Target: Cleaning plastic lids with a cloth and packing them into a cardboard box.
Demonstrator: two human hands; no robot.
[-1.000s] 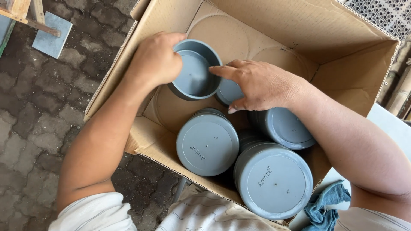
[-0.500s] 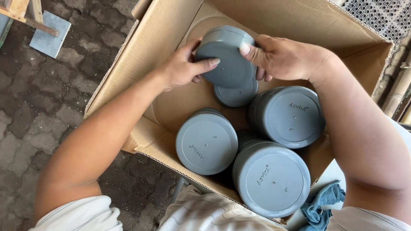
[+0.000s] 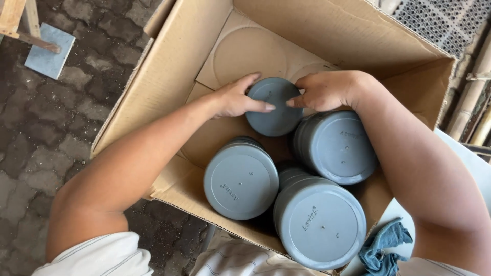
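Observation:
An open cardboard box [image 3: 169, 76] holds several stacks of grey plastic pots turned bottom-up. A smaller grey pot [image 3: 273, 110] sits upside down near the box's middle. My left hand [image 3: 232, 98] rests on its left side with fingers laid across the base. From the right, my right hand [image 3: 325, 91] presses on the same pot, fingertips nearly meeting the left ones. Three larger stacks lie nearer to me: one at centre [image 3: 240, 180], one at right [image 3: 340, 148], one at the front [image 3: 319, 225].
The box stands on dark paving stones [image 3: 51, 128]. A blue cloth [image 3: 383, 248] lies by the box's near right corner. A wooden leg and a grey tile [image 3: 48, 51] are at the upper left. Bamboo poles [image 3: 475, 102] and a metal grating sit at the right.
The small pot was lifted open side up, turned over in both hands, and now sits bottom-up lower in the box with both hands pressing on it.

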